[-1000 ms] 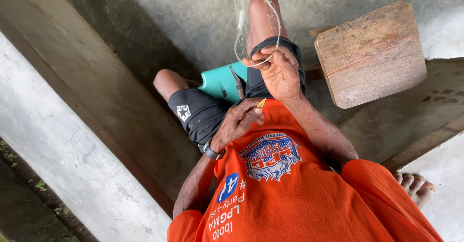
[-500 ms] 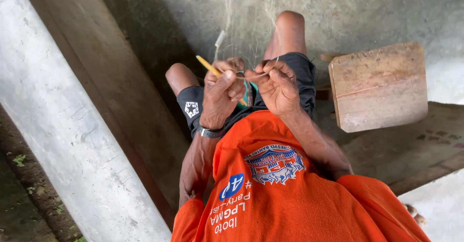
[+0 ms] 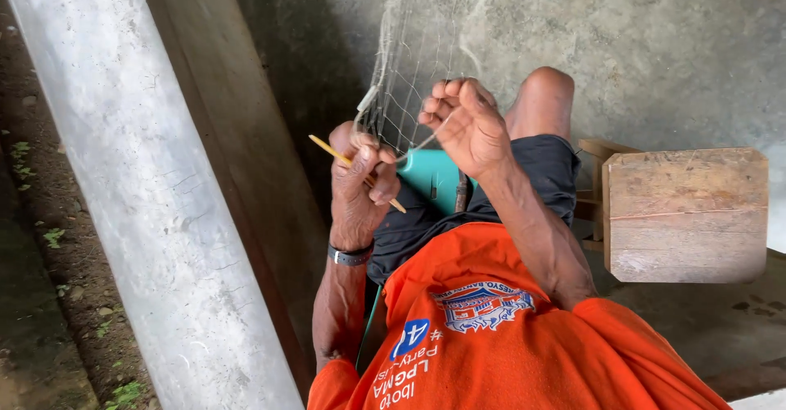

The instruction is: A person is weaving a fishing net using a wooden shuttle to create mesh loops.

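Centre frame: left hand (image 3: pixel 359 182) clenches one yellow netting needle (image 3: pixel 354 163). Right hand (image 3: pixel 467 125) pinches one fishing net (image 3: pixel 407 90). One wooden stool (image 3: pixel 686 215) at right.

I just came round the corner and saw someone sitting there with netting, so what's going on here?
A seated person in an orange shirt is working on a pale fishing net that hangs in front of their knees. The left hand grips a thin yellow netting needle at the net's lower edge. The right hand is raised beside it, pinching a strand of the mesh. A teal object lies on the lap, and a wooden stool stands to the right.
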